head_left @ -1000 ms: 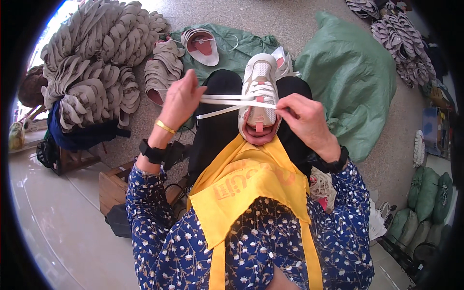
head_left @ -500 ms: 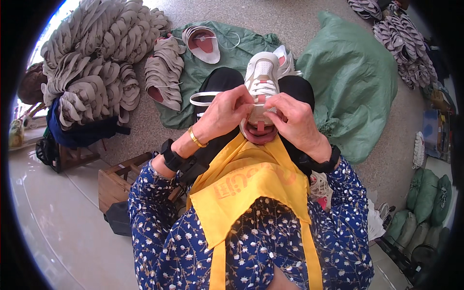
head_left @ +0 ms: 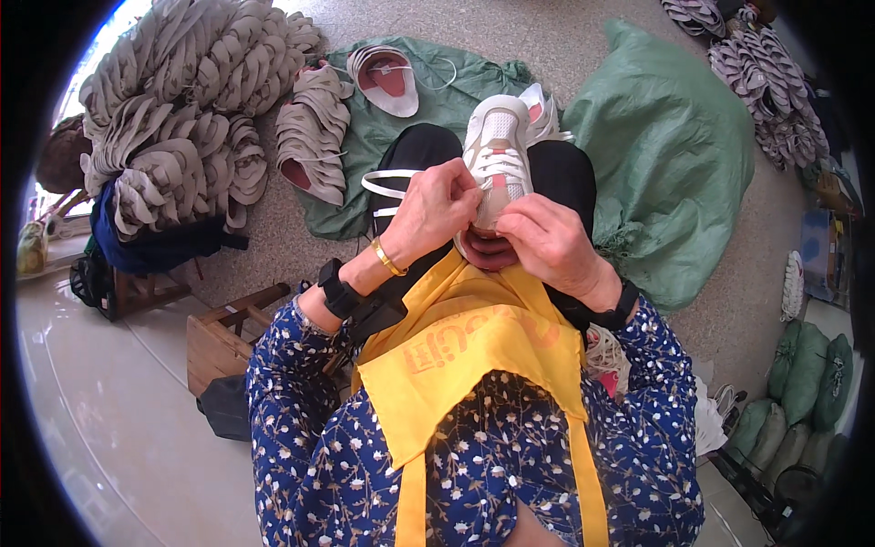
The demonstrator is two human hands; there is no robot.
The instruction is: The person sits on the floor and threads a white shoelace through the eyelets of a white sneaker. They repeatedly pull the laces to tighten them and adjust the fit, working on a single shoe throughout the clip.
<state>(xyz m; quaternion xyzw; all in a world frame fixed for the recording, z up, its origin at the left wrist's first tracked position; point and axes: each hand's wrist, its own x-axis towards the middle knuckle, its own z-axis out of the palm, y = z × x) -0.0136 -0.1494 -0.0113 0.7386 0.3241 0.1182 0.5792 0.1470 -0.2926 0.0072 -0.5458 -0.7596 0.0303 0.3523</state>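
Between my knees rests a white and grey shoe upper (head_left: 499, 146), its toe pointing away from me and its pink-lined opening toward my apron. White lace crosses its front in rows. At the left edge of the lacing, my left hand (head_left: 444, 205) is closed in a pinch on the white shoelace (head_left: 387, 182), which loops out to the left over my knee. My right hand (head_left: 551, 237) is pinched over the tongue's near end, at the right of the opening. What lies between its fingertips is hidden.
Large bundles of grey shoe uppers (head_left: 173, 137) are piled at left. A green sheet (head_left: 328, 214) carries a nested stack of uppers (head_left: 313, 137) and a single laced upper (head_left: 387, 82). A full green sack (head_left: 674, 164) lies at right. A wooden stool (head_left: 219, 351) stands near my left elbow.
My right hand has shifted slightly toward me and now covers the pink tab at the tongue. The white strand between my fingertips no longer shows. My left hand stays at the lacing.
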